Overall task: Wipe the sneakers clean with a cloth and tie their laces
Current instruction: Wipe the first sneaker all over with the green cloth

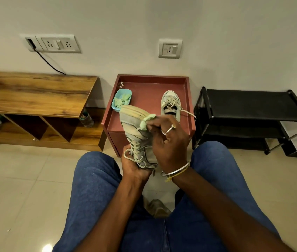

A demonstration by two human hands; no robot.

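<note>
Your left hand (135, 169) grips the heel end of the grey fabric sneaker (135, 131) above your knees. Your right hand (169, 140) pinches the pale green cloth (146, 120) against its side, beside the sole. Rub in short strokes along the sole edge. On the red-brown desk (151, 77), the small blue plastic tub (114, 107) near the left edge contains green cloth pieces (123, 101). The second grey sneaker (170, 104) stands near the right edge, unlaced.

Low red side table (151, 77) with a raised rim, up against the wall. On it: one sneaker (170, 104) on the right with loose laces, a small blue dish (125, 90) of green cloth bits (122, 102) on the left, tiny white specks (121, 84) in the back-left corner.
</note>
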